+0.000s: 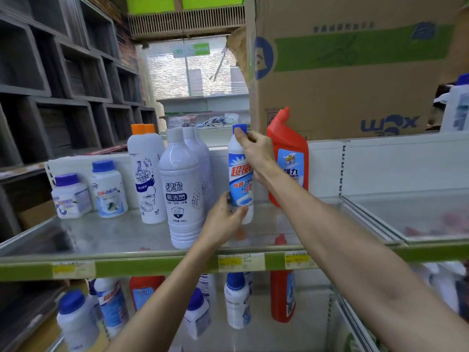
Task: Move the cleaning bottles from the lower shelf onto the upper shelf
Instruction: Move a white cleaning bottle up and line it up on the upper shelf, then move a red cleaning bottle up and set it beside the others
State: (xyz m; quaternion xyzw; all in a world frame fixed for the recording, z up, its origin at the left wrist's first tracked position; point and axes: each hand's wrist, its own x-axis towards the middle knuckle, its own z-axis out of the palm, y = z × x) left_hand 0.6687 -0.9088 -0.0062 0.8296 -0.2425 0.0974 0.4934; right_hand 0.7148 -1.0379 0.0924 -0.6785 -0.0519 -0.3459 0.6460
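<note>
A white bottle with a blue cap and blue label (239, 174) stands upright on the upper shelf (132, 233), held by both hands. My right hand (255, 151) grips its neck just under the cap. My left hand (224, 219) wraps its base. A red bottle (288, 158) stands right behind it. On the lower shelf stand several more bottles: a white one with a blue cap (237, 302), a red one (283, 295), another red one (144, 290) and blue-capped jars (76, 318).
The upper shelf also carries tall white bottles (184, 191), an orange-capped Mr Muscle bottle (147, 174) and two blue-lidded jars (109, 189). A large cardboard box (352, 72) sits above at right. Grey cubby shelving (58, 80) lines the left. A glass divider (368, 219) bounds the shelf at right.
</note>
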